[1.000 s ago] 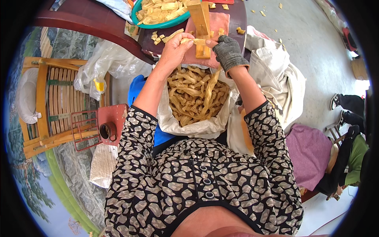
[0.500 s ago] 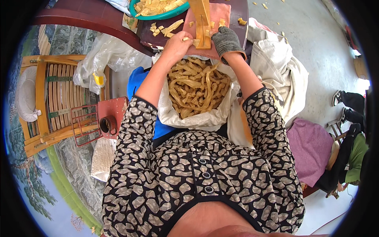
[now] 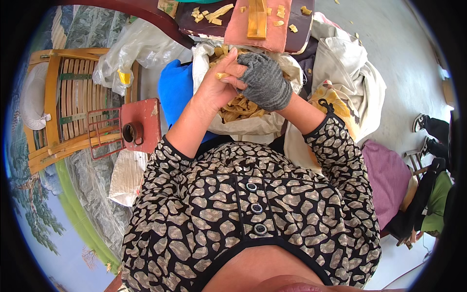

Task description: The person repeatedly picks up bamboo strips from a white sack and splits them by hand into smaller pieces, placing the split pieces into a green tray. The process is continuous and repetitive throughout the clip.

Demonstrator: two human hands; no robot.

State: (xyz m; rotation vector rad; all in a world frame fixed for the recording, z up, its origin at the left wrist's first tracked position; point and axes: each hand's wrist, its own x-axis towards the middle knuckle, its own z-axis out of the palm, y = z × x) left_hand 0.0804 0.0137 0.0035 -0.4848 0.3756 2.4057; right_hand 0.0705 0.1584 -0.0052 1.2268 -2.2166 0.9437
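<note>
I'm counting two hands at work: one bare left hand [image 3: 219, 85] and one right hand [image 3: 262, 80] in a single grey glove. I'm seeing one white sack [image 3: 253, 127] of yellow strips, too many to count. I'm picking out one wooden block [image 3: 257, 19] on one pink cloth [image 3: 238, 31], one red stool [image 3: 141, 119] carrying one dark cup [image 3: 130, 132], three buttons [image 3: 256, 208], and one purple cushion [image 3: 386, 177].

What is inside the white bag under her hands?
The white bag holds yellowish strips, piled loosely. The left hand and the gloved right hand cover the middle of the pile, so how deep it goes cannot be seen.
</note>
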